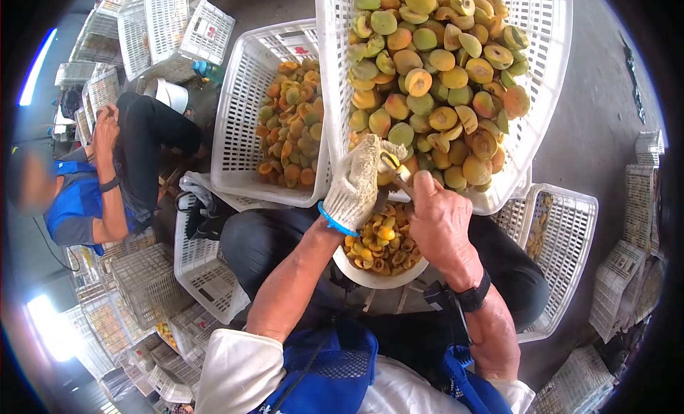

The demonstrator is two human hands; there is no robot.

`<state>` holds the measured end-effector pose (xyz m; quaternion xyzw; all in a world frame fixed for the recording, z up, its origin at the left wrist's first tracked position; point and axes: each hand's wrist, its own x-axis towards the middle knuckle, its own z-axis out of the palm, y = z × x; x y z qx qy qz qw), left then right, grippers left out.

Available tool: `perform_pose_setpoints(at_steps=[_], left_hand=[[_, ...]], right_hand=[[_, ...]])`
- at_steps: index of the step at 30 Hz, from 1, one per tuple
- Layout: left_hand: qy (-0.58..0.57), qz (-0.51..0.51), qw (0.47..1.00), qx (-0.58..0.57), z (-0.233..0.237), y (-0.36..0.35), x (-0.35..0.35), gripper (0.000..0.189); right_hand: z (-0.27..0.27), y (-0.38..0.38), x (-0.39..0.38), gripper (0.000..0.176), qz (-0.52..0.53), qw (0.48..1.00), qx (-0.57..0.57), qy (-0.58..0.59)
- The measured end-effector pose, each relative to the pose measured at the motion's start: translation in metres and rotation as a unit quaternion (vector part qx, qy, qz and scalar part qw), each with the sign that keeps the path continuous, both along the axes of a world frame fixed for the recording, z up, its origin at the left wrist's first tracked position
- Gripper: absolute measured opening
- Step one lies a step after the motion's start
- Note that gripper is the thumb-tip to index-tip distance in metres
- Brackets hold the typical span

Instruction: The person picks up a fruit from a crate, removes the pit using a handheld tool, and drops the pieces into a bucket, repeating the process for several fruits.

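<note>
My left hand (358, 184), in a knitted glove with a blue cuff, is closed around a cut fruit (388, 161) above the bowl. Bare and closed, my right hand (439, 218) grips a small tool (403, 186) whose tip meets that fruit. Below both hands, a round white bowl (377, 280) holds dark and yellow fruit pieces (385, 244). In front, a large white crate (545, 50) is full of halved green and orange fruit (442, 79). The tool's working end is partly hidden by the fruit and glove.
A second white crate (235, 93) with orange fruit halves stands to the left. Crates (573, 257) (187, 268) flank my legs. Another person (107, 164) in a blue vest sits at the far left, near a white bucket (171, 97). Stacked crates (616, 282) stand at the right edge.
</note>
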<state>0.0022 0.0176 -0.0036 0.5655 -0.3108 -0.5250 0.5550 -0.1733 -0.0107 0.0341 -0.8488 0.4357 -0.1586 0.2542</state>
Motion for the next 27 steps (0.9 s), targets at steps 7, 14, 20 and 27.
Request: perform_pose_setpoints(at_steps=[7, 14, 20, 27], left_hand=[[0.104, 0.054, 0.991, -0.068, 0.014, -0.006, -0.012, 0.041], [0.219, 0.016, 0.973, -0.068, 0.010, -0.002, -0.023, 0.047], [0.128, -0.040, 0.990, -0.053, 0.018, 0.002, -0.015, 0.055], [0.164, 0.015, 0.986, 0.011, 0.004, 0.003, -0.017, 0.044]], right_hand=[[0.009, -0.011, 0.010, 0.019, -0.168, 0.847, 0.338, -0.374], [0.003, -0.013, 0.012, 0.027, -0.171, 0.742, 0.409, -0.504], [0.003, -0.019, 0.007, 0.026, -0.180, 0.788, 0.383, -0.447], [0.019, -0.018, 0.010, 0.022, -0.168, 0.898, 0.284, -0.291]])
